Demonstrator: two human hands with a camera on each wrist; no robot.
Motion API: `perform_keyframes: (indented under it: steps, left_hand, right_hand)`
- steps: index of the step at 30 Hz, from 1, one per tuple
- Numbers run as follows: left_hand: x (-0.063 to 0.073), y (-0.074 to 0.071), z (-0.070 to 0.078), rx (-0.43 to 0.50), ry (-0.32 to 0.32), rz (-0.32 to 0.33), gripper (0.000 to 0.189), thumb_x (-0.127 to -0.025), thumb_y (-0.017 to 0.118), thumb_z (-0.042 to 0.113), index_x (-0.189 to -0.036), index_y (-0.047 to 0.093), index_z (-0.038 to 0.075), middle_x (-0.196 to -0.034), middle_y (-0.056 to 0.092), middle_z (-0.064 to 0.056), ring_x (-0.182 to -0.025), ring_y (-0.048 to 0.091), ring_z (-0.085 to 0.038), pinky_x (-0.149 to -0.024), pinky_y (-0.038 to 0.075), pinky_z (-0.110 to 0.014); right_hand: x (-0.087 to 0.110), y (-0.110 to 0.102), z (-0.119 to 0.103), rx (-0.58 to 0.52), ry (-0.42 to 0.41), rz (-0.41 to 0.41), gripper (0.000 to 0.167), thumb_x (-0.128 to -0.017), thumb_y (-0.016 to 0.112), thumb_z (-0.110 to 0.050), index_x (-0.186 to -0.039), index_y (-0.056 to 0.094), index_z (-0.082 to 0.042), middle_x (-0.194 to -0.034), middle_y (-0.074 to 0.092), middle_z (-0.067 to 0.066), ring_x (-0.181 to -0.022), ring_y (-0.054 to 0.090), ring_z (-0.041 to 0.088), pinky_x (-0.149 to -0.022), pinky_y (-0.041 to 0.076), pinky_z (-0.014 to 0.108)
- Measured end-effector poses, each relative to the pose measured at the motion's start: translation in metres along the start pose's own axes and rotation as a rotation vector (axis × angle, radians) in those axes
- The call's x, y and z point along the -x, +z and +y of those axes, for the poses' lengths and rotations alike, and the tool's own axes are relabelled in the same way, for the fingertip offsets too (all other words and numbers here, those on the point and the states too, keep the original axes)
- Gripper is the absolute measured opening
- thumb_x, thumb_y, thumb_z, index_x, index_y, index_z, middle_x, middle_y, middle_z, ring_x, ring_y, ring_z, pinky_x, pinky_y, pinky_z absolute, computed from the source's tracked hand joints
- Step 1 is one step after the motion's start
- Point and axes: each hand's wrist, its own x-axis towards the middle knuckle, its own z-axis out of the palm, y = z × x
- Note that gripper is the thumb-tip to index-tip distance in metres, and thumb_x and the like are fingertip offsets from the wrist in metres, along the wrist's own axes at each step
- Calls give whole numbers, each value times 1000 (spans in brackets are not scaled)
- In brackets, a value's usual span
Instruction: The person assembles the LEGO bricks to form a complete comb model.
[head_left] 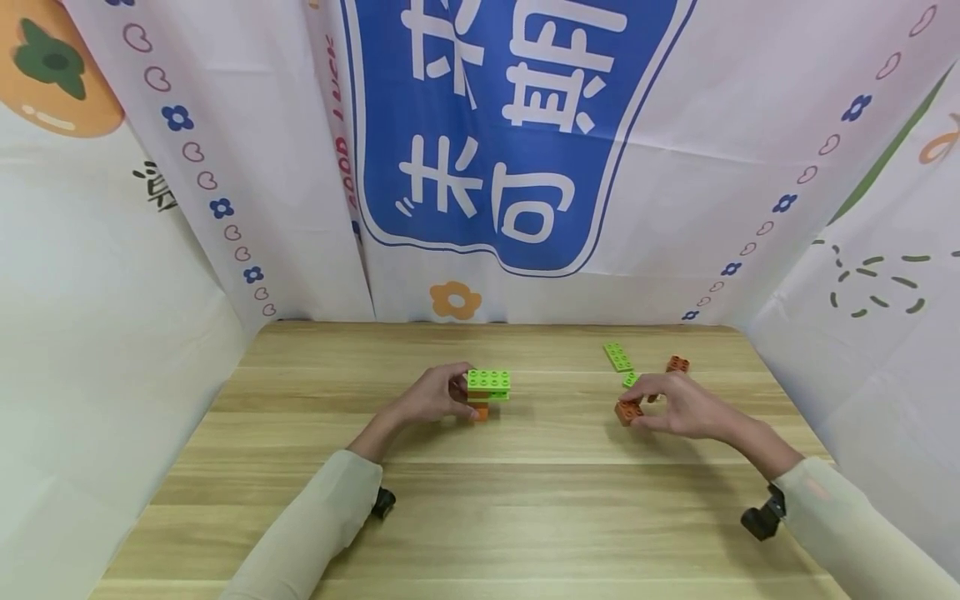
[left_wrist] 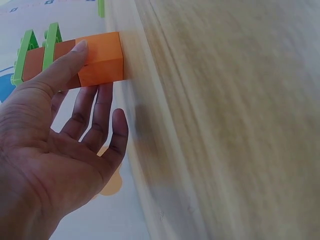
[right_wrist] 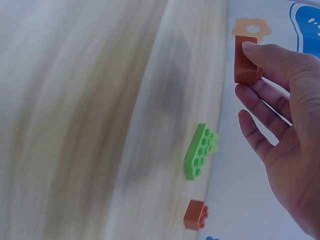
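My left hand (head_left: 435,393) grips a stack of toy building bricks from its left side. In the left wrist view the stack has an orange brick (left_wrist: 102,59) at its base, then brown bricks (left_wrist: 64,49) and thin green plates (left_wrist: 50,47) in turn. The left thumb lies across the orange and brown bricks. On the right, my right hand (head_left: 686,406) pinches a brown brick (right_wrist: 246,62) between thumb and fingers, lifted over the table in the right wrist view. The upper green plate (head_left: 488,379) shows its studs in the head view.
Behind the right hand lie a studded green plate (head_left: 618,357), a smaller green piece (head_left: 631,380) and a brown brick (head_left: 678,364) on the wooden table (head_left: 480,517). A printed cloth (head_left: 675,233) hangs along the table's back edge.
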Motion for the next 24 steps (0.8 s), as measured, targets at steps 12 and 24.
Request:
perform_keyframes:
  steps: [12,24]
  left_hand:
    - [2,0,-1,-5,1,2,42,-85,90,9,-119,67,12,-105,69,-6,-96,66,-19,-88,59,-36]
    - [2,0,-1,-21,3,2,41,-85,90,9,-120,67,11,-107,70,-5,-98,68,-19,-90,59,-36]
  right_hand:
    - [-26,0,-16,-34,-19,52,34,-85,91,-15,-117,80,-14,-114,78,-2,-102,73,15,-82,62,39]
    - [-58,4,-30,-54,-160,97,33,-86,89,-11,-117,80,-12,-108,78,-4,-92,71,11,-73,61,35]
